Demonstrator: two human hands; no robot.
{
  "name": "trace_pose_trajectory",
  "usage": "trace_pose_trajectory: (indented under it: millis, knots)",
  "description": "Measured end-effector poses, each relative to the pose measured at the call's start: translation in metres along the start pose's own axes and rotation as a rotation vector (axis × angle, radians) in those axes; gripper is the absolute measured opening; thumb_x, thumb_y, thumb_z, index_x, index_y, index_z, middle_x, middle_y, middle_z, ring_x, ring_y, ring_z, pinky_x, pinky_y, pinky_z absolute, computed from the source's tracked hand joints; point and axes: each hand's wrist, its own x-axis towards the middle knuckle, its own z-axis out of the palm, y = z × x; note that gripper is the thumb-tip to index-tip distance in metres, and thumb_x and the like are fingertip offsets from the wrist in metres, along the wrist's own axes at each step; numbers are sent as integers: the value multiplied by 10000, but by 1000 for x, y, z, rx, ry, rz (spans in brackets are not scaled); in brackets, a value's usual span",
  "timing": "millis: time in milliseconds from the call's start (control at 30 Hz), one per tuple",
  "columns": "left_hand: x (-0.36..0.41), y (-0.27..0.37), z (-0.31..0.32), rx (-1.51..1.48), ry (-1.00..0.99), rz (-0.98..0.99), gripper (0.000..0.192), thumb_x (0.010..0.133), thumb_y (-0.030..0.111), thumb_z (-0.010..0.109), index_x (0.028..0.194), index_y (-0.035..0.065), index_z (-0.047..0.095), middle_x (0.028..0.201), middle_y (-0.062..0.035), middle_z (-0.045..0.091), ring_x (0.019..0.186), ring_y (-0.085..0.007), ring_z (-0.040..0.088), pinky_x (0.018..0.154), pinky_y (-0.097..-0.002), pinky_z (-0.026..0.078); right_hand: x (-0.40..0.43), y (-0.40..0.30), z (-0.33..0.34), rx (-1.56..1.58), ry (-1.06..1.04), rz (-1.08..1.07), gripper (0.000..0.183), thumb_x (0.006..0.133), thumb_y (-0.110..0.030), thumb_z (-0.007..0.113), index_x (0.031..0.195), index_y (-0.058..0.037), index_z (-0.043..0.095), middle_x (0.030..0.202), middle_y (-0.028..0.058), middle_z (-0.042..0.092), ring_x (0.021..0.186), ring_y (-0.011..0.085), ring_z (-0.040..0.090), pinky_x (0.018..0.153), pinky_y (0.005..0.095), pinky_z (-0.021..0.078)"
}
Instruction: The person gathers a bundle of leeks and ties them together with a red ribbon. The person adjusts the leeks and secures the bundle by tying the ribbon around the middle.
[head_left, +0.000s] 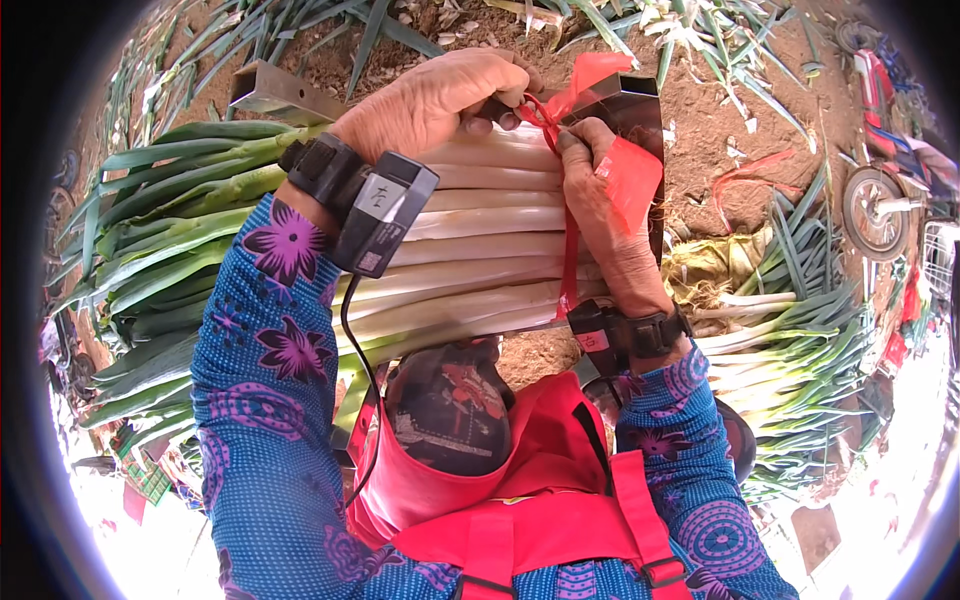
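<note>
A bundle of leeks (480, 225) lies crosswise before me, white stalks to the right and green leaves to the left. Red plastic tape (570, 262) runs over the white stalks near their root end and is looped at the far side. My left hand (442, 97) has its fingers curled around the tape at the loop, above the far stalks. My right hand (600, 172) pinches the tape between thumb and finger just right of the loop, and a wide red tail hangs over its back. The fingertips of my left hand are partly hidden.
The leeks rest between metal rails of a stand (281, 94). More leeks (780, 375) lie on the ground at the right, beside a yellow sack (712, 262). Loose leaves (720, 45) and a scrap of red tape (742, 180) are on the soil. A wheeled vehicle (877, 210) stands far right.
</note>
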Motion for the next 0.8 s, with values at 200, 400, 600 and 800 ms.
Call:
trace_pose_trajectory:
  millis: [200, 400, 600, 800]
  knots:
    - [-2, -7, -3, -191, -96, -9, 305, 937, 251, 590, 1141, 39, 668, 886, 19, 596, 710, -48, 496, 592, -210, 369, 1, 2, 5, -30, 42, -94, 74, 967, -114, 635, 898, -86, 634, 728, 145, 657, 674, 327, 674, 567, 407, 501]
    - [-11, 30, 28, 83, 40, -136, 326, 942, 296, 674, 1154, 49, 655, 918, 31, 632, 722, -28, 504, 612, -188, 375, 1, 2, 3, 22, 32, -5, 82, 965, -130, 643, 905, -75, 644, 717, 157, 657, 671, 336, 676, 567, 410, 503]
    - [-3, 29, 9, -29, -7, -199, 194, 967, 199, 634, 1117, 81, 665, 898, 34, 645, 751, -15, 520, 615, -177, 378, 1, 1, 6, 24, 31, 40, 158, 985, -160, 619, 913, -24, 655, 698, 99, 592, 641, 161, 536, 601, 334, 446]
    - [22, 29, 11, 248, -2, -117, 265, 964, 297, 643, 1109, 80, 690, 894, 16, 663, 807, -86, 578, 714, -265, 473, 1, 9, 1, -39, 62, -30, 148, 978, -163, 631, 922, -32, 669, 732, 135, 646, 641, 188, 587, 615, 335, 475]
